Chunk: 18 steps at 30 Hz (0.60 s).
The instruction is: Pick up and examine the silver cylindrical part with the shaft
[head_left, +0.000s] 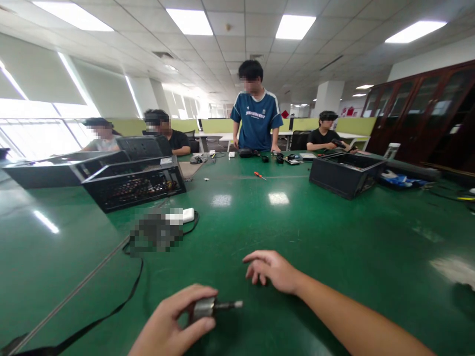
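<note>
Silvery-grey cylinder, deep green tabletop

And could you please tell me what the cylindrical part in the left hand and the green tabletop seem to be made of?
The cylindrical part looks like bare metal, with a dull silvery-grey sheen, though blur leaves it open. The green tabletop is smooth and glossy, showing bright reflections; perhaps painted or plastic-coated.

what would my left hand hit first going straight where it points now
Probably your right hand or forearm, with the metal part in your left hand leading; depth is unclear, so it might pass underneath.
</note>
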Tool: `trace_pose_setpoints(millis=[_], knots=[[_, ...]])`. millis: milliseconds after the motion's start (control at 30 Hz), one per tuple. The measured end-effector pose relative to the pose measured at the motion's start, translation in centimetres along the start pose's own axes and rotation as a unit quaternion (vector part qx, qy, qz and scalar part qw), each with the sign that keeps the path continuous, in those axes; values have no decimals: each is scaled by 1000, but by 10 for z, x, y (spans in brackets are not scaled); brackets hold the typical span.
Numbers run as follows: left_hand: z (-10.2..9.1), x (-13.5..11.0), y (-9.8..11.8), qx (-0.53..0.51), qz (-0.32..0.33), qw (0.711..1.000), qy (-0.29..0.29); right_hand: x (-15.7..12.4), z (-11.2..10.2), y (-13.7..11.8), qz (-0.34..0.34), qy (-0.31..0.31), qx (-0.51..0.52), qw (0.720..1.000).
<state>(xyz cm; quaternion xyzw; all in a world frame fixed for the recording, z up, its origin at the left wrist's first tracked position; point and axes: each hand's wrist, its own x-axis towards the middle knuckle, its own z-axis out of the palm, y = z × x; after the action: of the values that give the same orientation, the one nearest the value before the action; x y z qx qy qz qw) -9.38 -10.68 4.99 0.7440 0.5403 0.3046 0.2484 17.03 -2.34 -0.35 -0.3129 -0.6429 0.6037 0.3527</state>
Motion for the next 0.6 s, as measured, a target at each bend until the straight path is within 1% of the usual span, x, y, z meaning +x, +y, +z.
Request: trace_pose_setpoints(millis=[33,67,133,167,233,300,400,500,600], knots=[[14,21,15,-12,17,1000,-18,-4,-19,2,-13,36,14,999],[28,43,28,-29,41,998,-25,-6,-36,3,-28,72,23,997],[56,81,44,-58,64,996,-12,-8,-62,6,-52,129,25,990],[69,96,46,-70,63,996,-4,-7,-71,7,-60,148,17,987],[89,117,39,-93,52,994,13,-5,-81,10,-65,168,-10,984],[100,125,25,-110,42,993,17,-4,-83,10,-65,170,-48,982],[104,126,6,-127,40,991,-5,-5,-75,8,-59,155,-125,978],[101,124,3,-131,45,990,-24,-6,-64,1,-58,147,-212,964],[100,125,7,-116,63,991,-37,-6,-57,-4,-71,146,-261,952]])
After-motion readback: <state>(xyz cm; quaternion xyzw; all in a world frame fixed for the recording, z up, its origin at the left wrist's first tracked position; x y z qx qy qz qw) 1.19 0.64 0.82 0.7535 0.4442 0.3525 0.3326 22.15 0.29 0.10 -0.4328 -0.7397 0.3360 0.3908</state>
